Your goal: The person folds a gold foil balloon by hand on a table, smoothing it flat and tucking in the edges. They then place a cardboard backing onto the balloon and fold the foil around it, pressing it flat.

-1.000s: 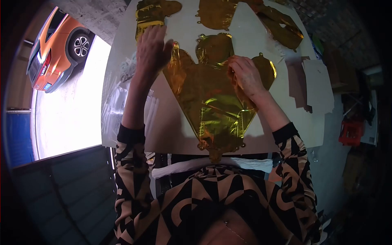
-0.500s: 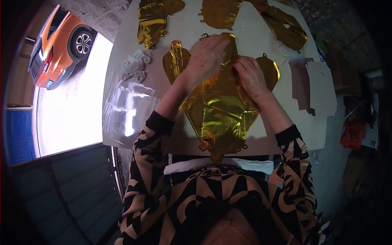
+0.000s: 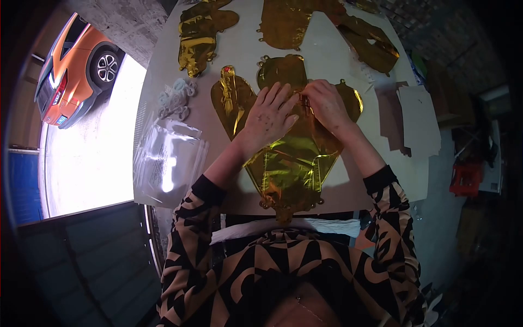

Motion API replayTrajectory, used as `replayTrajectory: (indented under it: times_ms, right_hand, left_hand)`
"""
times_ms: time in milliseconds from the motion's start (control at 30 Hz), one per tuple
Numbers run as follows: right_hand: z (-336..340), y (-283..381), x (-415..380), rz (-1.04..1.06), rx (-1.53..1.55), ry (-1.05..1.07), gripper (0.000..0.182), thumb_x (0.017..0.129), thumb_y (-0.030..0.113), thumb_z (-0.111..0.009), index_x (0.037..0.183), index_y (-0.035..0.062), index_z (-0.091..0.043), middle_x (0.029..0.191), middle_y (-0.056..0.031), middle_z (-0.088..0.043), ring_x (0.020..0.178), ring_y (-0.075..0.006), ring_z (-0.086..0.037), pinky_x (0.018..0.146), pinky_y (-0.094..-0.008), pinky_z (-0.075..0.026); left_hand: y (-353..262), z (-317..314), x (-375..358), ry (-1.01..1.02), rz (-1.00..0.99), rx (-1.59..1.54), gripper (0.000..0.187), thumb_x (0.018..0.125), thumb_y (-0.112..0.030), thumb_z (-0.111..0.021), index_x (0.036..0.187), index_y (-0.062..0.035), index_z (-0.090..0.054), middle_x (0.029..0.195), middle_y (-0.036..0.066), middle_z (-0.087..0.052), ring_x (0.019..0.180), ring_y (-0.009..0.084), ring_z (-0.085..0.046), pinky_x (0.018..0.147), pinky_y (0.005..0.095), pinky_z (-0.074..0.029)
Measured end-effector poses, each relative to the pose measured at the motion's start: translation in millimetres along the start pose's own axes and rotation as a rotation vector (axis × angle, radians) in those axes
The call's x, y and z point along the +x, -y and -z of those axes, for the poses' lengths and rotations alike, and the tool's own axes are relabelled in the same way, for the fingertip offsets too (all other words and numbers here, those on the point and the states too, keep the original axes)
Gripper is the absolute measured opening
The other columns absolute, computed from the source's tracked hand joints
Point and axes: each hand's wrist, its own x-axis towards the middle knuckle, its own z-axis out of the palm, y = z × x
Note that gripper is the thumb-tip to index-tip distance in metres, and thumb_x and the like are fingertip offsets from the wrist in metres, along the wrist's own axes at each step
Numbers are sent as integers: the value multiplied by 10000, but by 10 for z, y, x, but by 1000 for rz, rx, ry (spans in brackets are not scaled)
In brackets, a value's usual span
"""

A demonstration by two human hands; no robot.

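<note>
A flat gold foil balloon (image 3: 291, 163) lies on the table in front of me, its tabbed lower end near the table's front edge. My left hand (image 3: 269, 117) rests palm down on its upper part, fingers stretched out and slightly spread. Beside it, my right hand (image 3: 327, 108) has its fingers bent and pinched together on a folded bit of the foil, close to my left fingertips. The foil's rounded top shows beyond both hands, and lobes stick out on either side. Part of the foil is hidden under my hands.
More gold foil pieces (image 3: 284, 24) lie along the far side of the white table (image 3: 239, 191). At the left are a bundle of white ribbon or string (image 3: 177, 98) and clear plastic bags (image 3: 169, 161). Pale card sheets (image 3: 419, 120) lie at the right; an orange car (image 3: 81, 71) stands outside.
My left hand has come down from the foil's top edge and now lies flat with spread fingers. My right hand has shifted slightly inward. The whole view has moved a little.
</note>
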Motion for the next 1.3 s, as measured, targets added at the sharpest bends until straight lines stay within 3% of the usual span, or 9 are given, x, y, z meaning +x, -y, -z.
replayTrajectory:
  times_ms: [67, 167, 267, 400, 567, 700, 800, 900, 1300]
  right_hand:
    - [-33, -118, 98, -85, 3, 9, 122, 888, 78, -683, 1009, 64, -685, 1029, -111, -688, 1067, -322, -656, 933, -435, -526]
    - [-148, -286, 344, -393, -60, 12, 156, 954, 192, -692, 1028, 55, -707, 1014, -135, -713, 1045, -354, -679, 893, -463, -553]
    - [-177, -430, 599, -638, 52, 199, 316, 965, 372, -712, 1038, 65, -708, 1054, -131, -731, 1048, -351, -702, 906, -466, -565]
    - [-157, -475, 828, -758, 75, 356, 406, 893, 453, -758, 1039, 74, -760, 1101, -123, -771, 1058, -329, -732, 934, -443, -576]
    - [-230, -642, 954, -788, 136, 476, 409, 836, 433, -800, 1026, 71, -808, 1077, -137, -796, 1007, -328, -761, 911, -433, -588]
    - [-230, -657, 950, -779, 189, 470, 424, 833, 452, -801, 1022, 73, -800, 1083, -155, -791, 1003, -322, -762, 908, -427, -582]
    - [-261, -554, 903, -820, 100, 302, 451, 830, 477, -797, 1033, 73, -795, 1121, -154, -784, 1034, -336, -754, 919, -437, -582]
    - [-236, -457, 982, -840, 39, 362, 460, 824, 475, -795, 1040, 69, -791, 1139, -154, -776, 1074, -347, -743, 940, -448, -580]
    - [-216, -519, 944, -820, 107, 422, 333, 808, 350, -752, 1034, 109, -791, 1090, -123, -782, 1043, -323, -745, 932, -443, -574]
  left_hand:
    - [-7, 10, -14, -1, -3, 11, 575, 1076, -420, -520, 1572, -129, -480, 1639, 169, -417, 1539, 374, -349, 1271, 536, -262]
    - [-14, 20, -24, -4, 0, 6, 575, 1080, -423, -513, 1578, -138, -474, 1638, 175, -417, 1539, 379, -346, 1275, 538, -253]
    - [-17, 3, -23, -8, 0, 8, 575, 1082, -420, -510, 1581, -138, -468, 1638, 180, -415, 1541, 382, -340, 1276, 540, -248]
    - [-12, -9, -17, -10, -2, -2, 577, 1081, -422, -506, 1582, -140, -466, 1638, 178, -415, 1545, 377, -334, 1279, 541, -240]
    - [-26, -10, -23, -8, 12, -7, 577, 1078, -427, -504, 1578, -142, -471, 1637, 175, -417, 1546, 374, -333, 1281, 541, -236]
    - [-28, -14, -20, -16, 12, 0, 580, 1075, -430, -507, 1576, -140, -471, 1638, 170, -417, 1545, 377, -332, 1283, 541, -234]
    - [-30, -25, -15, -18, 12, -3, 583, 1073, -432, -508, 1576, -139, -470, 1637, 168, -417, 1545, 379, -331, 1284, 542, -232]
    - [-33, -30, -13, -22, 13, 2, 585, 1072, -433, -510, 1576, -139, -470, 1635, 169, -419, 1542, 380, -333, 1283, 543, -234]
    - [-86, -17, -33, -28, 6, 4, 581, 1074, -431, -514, 1576, -142, -474, 1629, 174, -422, 1537, 385, -338, 1278, 548, -242]
